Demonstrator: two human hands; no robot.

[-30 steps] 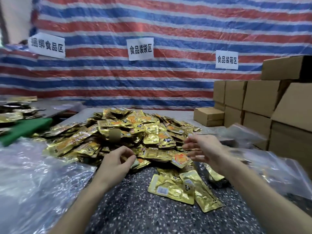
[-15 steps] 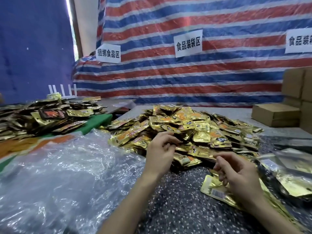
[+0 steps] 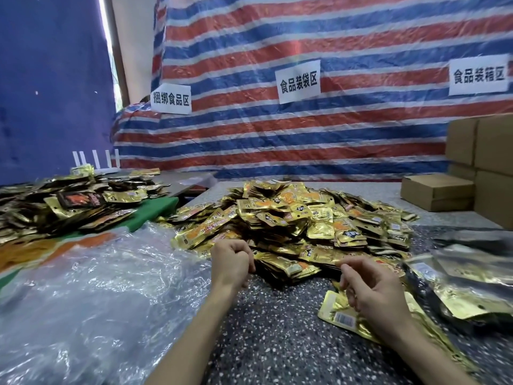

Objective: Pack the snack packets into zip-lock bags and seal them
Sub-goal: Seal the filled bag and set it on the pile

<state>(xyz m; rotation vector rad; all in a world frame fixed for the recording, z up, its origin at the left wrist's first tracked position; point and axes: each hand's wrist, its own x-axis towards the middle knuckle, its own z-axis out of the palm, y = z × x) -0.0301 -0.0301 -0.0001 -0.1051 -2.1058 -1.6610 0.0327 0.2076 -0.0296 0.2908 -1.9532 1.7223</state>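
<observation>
A big heap of gold snack packets (image 3: 299, 218) lies mid-table on the speckled dark tabletop (image 3: 277, 329). My left hand (image 3: 231, 262) is at the heap's near edge with its fingers curled in; what they hold is hidden. My right hand (image 3: 372, 290) hovers with loosely curled fingers over two loose gold packets (image 3: 337, 311) and holds nothing. To its right lies a clear zip-lock bag (image 3: 466, 290) with gold packets inside. Crumpled clear plastic (image 3: 97, 295) covers the near left.
A second pile of dark and gold packets (image 3: 69, 204) sits on a green board (image 3: 158, 212) at the left. Cardboard boxes (image 3: 435, 191) are stacked at the right. A striped tarp (image 3: 305, 140) with paper signs closes the back.
The view has turned a little further left. My left hand has drawn back from the heap to its near edge. My right hand has lifted slightly above the loose packets.
</observation>
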